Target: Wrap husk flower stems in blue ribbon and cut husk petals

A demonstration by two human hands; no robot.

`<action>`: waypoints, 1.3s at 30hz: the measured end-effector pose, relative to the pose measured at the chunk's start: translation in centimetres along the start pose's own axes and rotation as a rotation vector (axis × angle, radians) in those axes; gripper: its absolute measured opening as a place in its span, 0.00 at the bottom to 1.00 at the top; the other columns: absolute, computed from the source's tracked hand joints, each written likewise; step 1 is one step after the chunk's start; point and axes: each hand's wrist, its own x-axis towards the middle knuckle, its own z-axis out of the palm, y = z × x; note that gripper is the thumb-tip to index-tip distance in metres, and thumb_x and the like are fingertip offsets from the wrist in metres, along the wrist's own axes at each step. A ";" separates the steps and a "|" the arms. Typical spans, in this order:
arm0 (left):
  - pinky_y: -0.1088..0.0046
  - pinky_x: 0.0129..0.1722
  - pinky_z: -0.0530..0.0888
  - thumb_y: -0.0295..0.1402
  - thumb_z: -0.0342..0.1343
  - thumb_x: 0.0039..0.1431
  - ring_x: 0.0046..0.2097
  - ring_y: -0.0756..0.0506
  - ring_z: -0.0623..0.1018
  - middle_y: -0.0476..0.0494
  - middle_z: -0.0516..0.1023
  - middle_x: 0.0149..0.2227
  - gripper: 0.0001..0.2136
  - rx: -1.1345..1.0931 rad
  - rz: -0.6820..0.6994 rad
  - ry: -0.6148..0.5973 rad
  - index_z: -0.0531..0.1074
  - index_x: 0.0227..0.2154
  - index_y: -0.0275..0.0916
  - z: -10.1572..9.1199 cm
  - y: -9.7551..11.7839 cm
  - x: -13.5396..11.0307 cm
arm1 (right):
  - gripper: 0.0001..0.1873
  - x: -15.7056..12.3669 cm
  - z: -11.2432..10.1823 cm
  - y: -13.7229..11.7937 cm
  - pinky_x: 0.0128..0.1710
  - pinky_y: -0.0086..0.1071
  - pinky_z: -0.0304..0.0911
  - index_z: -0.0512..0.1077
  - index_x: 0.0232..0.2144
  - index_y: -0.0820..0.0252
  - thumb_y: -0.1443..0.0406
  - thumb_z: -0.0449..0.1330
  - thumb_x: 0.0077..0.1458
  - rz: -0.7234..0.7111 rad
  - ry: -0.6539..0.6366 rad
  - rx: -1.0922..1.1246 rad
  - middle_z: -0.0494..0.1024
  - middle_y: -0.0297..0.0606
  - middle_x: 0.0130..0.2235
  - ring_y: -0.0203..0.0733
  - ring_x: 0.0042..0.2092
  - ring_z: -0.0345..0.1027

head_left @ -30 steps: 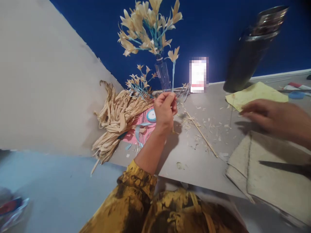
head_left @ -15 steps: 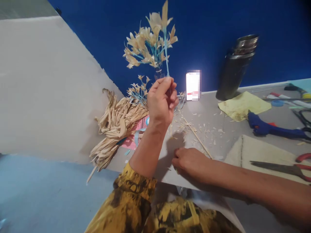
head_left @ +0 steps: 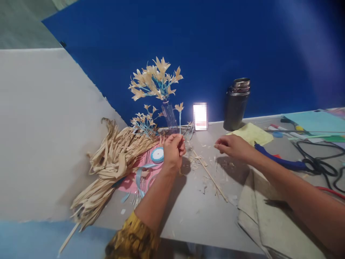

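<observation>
My left hand [head_left: 174, 149] pinches a single dried-husk flower [head_left: 179, 112] by its light-blue stem, blossom upward. Behind it, a bunch of similar cream flowers [head_left: 153, 81] on blue stems stands in a clear bottle [head_left: 169, 113]. A smaller bunch of flowers [head_left: 145, 122] sits lower, beside the dried husks [head_left: 118, 147]. My right hand [head_left: 233, 146] hovers over the table with its fingers drawn together near the thumb; whatever they hold, if anything, cannot be made out. Below it lie scattered husk scraps and a thin stick [head_left: 211, 176].
A ribbon roll [head_left: 157, 154] lies on a pink sheet [head_left: 128, 183] at left. At the back stand a glowing phone [head_left: 200, 117] and a dark flask [head_left: 236, 106]. Right of centre are yellow paper [head_left: 253, 133], a blue glue gun [head_left: 283, 161], its black cord [head_left: 318, 165] and a folded cloth [head_left: 269, 216].
My left hand has lowered the flower away from the large bunch. My right hand has moved from the table's front, forward and right. The camera view has tilted up and widened over the table.
</observation>
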 end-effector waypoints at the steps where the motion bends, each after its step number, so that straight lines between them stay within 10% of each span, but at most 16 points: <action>1: 0.83 0.13 0.52 0.34 0.67 0.43 0.18 0.58 0.62 0.54 0.70 0.24 0.13 0.017 -0.024 0.039 0.67 0.25 0.37 -0.3 -0.7 0.2 | 0.15 0.6 0.0 1.0 0.28 0.31 0.56 0.78 0.29 0.60 0.61 0.54 0.60 0.056 0.029 0.009 0.81 0.38 0.27 0.41 0.27 0.70; 9: 0.82 0.14 0.53 0.34 0.67 0.42 0.18 0.58 0.62 0.54 0.69 0.22 0.13 0.061 -0.064 0.107 0.66 0.23 0.37 -2.4 -3.7 1.2 | 0.21 2.0 2.7 3.0 0.41 0.34 0.62 0.75 0.53 0.65 0.68 0.53 0.59 0.138 0.157 -0.088 0.82 0.48 0.47 0.49 0.46 0.75; 15: 0.83 0.14 0.54 0.34 0.66 0.42 0.18 0.58 0.62 0.55 0.69 0.23 0.12 0.067 -0.082 0.109 0.67 0.24 0.37 -2.5 -3.9 1.5 | 0.18 1.0 2.9 1.7 0.30 0.33 0.54 0.79 0.37 0.56 0.57 0.51 0.65 0.201 0.091 -0.321 0.83 0.43 0.37 0.49 0.38 0.74; 26: 0.83 0.13 0.54 0.36 0.65 0.42 0.18 0.58 0.62 0.54 0.70 0.24 0.12 0.078 -0.094 0.093 0.66 0.24 0.38 -2.7 -4.7 1.6 | 0.11 1.7 4.5 -1.4 0.34 0.31 0.56 0.79 0.37 0.57 0.64 0.56 0.60 -0.146 -0.230 -0.292 0.79 0.43 0.40 0.46 0.41 0.73; 39: 0.82 0.13 0.54 0.37 0.66 0.42 0.18 0.58 0.61 0.54 0.70 0.23 0.13 0.095 -0.114 0.089 0.67 0.23 0.38 -2.6 -4.7 1.3 | 0.05 3.5 7.0 -1.7 0.34 0.31 0.58 0.76 0.29 0.60 0.65 0.60 0.53 -0.054 -0.187 0.018 0.79 0.40 0.34 0.42 0.36 0.71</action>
